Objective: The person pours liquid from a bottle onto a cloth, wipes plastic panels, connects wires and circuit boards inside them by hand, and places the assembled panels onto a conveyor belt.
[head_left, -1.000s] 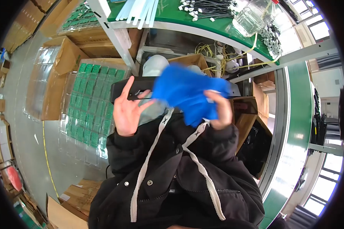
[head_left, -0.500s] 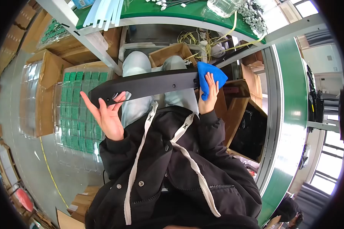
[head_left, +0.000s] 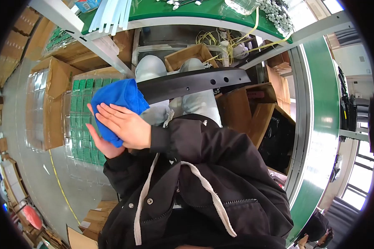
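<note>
One long, smooth black panel (head_left: 195, 86) is covered at one end by one creased blue cloth (head_left: 119, 97), pressed by flat right hand (head_left: 126, 128). Grip of left hand (head_left: 104, 145) can't be told.

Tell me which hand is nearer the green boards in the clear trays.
Left. The left hand shows in front of the right side of the green boards; the right hand lies on the blue cloth, farther to their right.

Grey floor (head_left: 25, 124) left, yellow line (head_left: 63, 191) on it, green bench (head_left: 174, 12) far, green table (head_left: 322, 83) right, bright windows (head_left: 355, 182) right
</note>
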Demonstrator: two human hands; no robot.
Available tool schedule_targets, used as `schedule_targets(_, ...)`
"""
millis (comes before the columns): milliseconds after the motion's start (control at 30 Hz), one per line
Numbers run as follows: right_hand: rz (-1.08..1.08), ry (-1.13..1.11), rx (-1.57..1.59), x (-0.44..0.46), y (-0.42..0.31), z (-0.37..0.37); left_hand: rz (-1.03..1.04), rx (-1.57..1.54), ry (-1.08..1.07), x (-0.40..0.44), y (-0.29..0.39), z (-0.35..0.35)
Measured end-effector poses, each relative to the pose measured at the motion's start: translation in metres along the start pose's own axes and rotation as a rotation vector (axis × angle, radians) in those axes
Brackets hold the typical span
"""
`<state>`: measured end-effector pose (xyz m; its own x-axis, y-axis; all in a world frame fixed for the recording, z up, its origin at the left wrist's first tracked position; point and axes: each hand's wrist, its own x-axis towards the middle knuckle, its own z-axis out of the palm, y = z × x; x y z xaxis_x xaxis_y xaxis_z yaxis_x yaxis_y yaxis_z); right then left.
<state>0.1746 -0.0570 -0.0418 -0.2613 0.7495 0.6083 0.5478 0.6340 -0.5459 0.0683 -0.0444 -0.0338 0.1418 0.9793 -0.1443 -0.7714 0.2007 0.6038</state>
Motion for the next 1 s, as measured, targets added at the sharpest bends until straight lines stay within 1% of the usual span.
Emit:
schedule_targets(67,-0.065,-0.027,0.001,-0.008,0.012,0.004,0.01,0.028,0.027,0.002,0.001,-0.008)
schedule_targets(100,-0.084,-0.051,-0.049,-0.015,0.016,0.0,0.026,0.077,0.048,0.0,-0.002,-0.006)
schedule_targets(133,-0.09,-0.049,-0.041,-0.022,0.019,-0.011,-0.008,-0.004,-0.123,0.002,0.0,-0.01)
schedule_targets(200,-0.054,-0.059,-0.17,-0.041,0.026,-0.038,-0.076,-0.176,-0.459,0.01,-0.005,-0.03)
schedule_targets(267,-0.032,-0.063,-0.368,-0.069,0.038,-0.074,-0.071,-0.293,-0.642,0.023,-0.015,-0.034)
schedule_targets(300,0.052,-0.031,-0.372,-0.086,0.042,-0.091,-0.06,-0.172,-0.416,0.012,-0.009,-0.013)
schedule_targets(333,0.091,-0.004,-0.458,-0.11,0.054,-0.107,-0.049,-0.051,-0.189,0.005,-0.005,-0.003)
schedule_targets(367,0.131,0.048,-0.515,-0.136,0.066,-0.124,-0.035,-0.055,-0.164,0.007,-0.004,-0.004)
schedule_targets(400,0.215,0.106,-0.627,-0.155,0.068,-0.142,-0.028,-0.009,-0.164,0.007,-0.005,-0.004)
schedule_targets(433,0.296,0.125,-0.66,-0.183,0.078,-0.162,-0.022,0.037,-0.165,0.007,-0.005,-0.002)
schedule_targets(467,0.409,0.174,-0.786,-0.208,0.083,-0.176,-0.018,0.085,-0.167,0.007,-0.005,-0.001)
schedule_targets(500,0.474,0.267,-0.843,-0.233,0.095,-0.191,-0.006,0.105,-0.159,0.006,-0.006,0.001)
schedule_targets(533,0.607,0.584,-0.747,-0.263,0.114,-0.195,0.005,0.124,-0.153,0.006,-0.007,0.004)
schedule_targets(567,0.902,0.744,-0.711,-0.302,0.124,-0.208,0.015,0.145,-0.148,0.006,-0.007,0.005)
schedule_targets(600,1.093,0.924,-0.674,-0.319,0.129,-0.224,0.009,0.154,-0.15,0.007,-0.007,0.004)
schedule_targets(633,1.178,0.917,-0.833,-0.346,0.134,-0.243,0.004,0.164,-0.153,0.008,-0.007,0.002)
schedule_targets(667,1.072,1.015,-0.83,-0.345,0.125,-0.253,0.002,0.173,-0.155,0.009,-0.006,0.002)
schedule_targets(700,1.034,1.149,-0.673,-0.334,0.113,-0.262,-0.007,0.201,-0.161,0.009,-0.006,0.004)
schedule_targets(733,0.955,1.189,-0.531,-0.327,0.101,-0.274,-0.015,0.23,-0.163,0.008,-0.006,0.007)
schedule_targets(767,0.961,1.252,-0.286,-0.283,0.072,-0.276,-0.023,0.261,-0.164,0.006,-0.006,0.009)
schedule_targets(800,0.818,1.203,-0.048,-0.242,0.049,-0.274,-0.03,0.253,-0.165,0.006,-0.006,0.01)
schedule_targets(833,0.784,1.263,0.191,-0.209,0.031,-0.266,-0.04,0.248,-0.169,0.006,-0.007,0.009)
schedule_targets(867,0.819,1.261,0.285,-0.176,0.016,-0.255,-0.051,0.242,-0.177,0.007,-0.008,0.008)
schedule_targets(900,0.753,1.176,0.472,-0.159,0.014,-0.243,-0.06,0.263,-0.188,0.008,-0.008,0.006)
schedule_targets(933,0.782,0.871,0.079,-0.126,0.004,-0.224,-0.057,0.212,-0.197,0.008,-0.008,0.005)
schedule_targets(967,0.833,0.995,0.78,-0.094,0.001,-0.206,-0.056,0.159,-0.21,0.006,-0.009,0.006)
schedule_targets(1000,0.824,0.912,1.075,-0.072,0.004,-0.184,-0.061,0.107,-0.225,0.006,-0.011,0.005)
